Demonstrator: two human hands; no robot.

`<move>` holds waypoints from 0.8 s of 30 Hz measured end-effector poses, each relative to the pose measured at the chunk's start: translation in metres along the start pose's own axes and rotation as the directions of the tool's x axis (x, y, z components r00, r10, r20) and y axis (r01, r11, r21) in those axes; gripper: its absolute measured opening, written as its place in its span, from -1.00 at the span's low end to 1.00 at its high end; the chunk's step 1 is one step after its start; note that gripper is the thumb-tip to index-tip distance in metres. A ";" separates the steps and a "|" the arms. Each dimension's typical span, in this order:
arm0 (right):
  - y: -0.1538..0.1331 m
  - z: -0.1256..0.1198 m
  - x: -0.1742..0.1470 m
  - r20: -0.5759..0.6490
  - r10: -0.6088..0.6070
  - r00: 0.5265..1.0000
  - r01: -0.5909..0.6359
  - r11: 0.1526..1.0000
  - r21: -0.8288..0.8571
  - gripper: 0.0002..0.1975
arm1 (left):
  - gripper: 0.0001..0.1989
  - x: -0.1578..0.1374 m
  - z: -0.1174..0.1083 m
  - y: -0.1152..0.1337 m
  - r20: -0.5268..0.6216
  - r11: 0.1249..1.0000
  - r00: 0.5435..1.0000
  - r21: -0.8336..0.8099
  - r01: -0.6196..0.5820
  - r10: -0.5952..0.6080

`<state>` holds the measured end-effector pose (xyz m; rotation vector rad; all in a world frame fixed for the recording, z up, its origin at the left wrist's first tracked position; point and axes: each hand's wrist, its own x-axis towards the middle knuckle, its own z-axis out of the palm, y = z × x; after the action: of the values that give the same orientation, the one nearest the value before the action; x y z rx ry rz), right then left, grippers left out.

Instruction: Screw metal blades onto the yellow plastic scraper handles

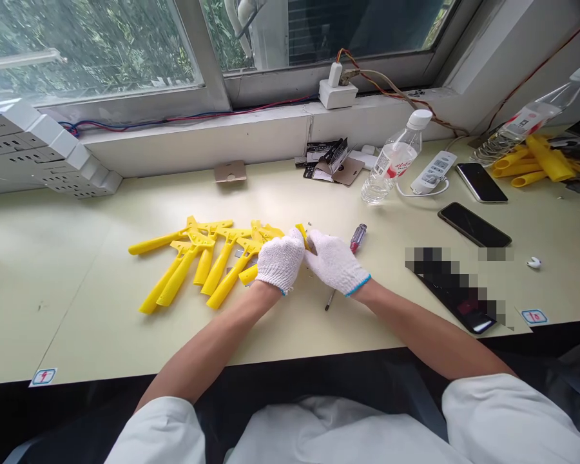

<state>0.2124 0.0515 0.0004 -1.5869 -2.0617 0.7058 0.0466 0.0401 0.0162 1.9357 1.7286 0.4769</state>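
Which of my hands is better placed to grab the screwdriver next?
Your right hand, probably: the screwdriver lies partly hidden behind it, while your left hand is farther away, near the yellow pieces.

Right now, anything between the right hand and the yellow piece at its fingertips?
Nothing visible: the right hand is up against the yellow piece. The screwdriver lies partly hidden by that hand, not between them.

Yellow piece (301, 231) mostly hidden by fingers (316, 241), white boxes (53, 151) cut off
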 end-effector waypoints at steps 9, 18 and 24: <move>0.031 -0.032 0.038 0.110 -0.207 0.972 0.184 0.965 0.188 -0.51 | -0.73 -0.041 -0.097 -0.057 -0.254 0.754 0.962 0.613 0.237 -0.096; 0.003 0.012 0.060 -0.006 -0.201 0.980 0.200 0.979 -0.032 -0.29 | -0.42 -0.081 -0.130 -0.165 -0.240 0.770 0.970 0.611 0.181 -0.038; 0.036 0.007 -0.004 -0.117 -0.219 0.969 0.208 0.973 -0.098 -0.34 | -0.39 -0.084 -0.159 -0.234 -0.305 0.690 0.952 0.681 0.244 -0.035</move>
<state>0.2358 0.0544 -0.0275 -1.3866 -2.1508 0.4346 -0.2444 -0.0052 0.0165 2.2828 2.4966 -0.0297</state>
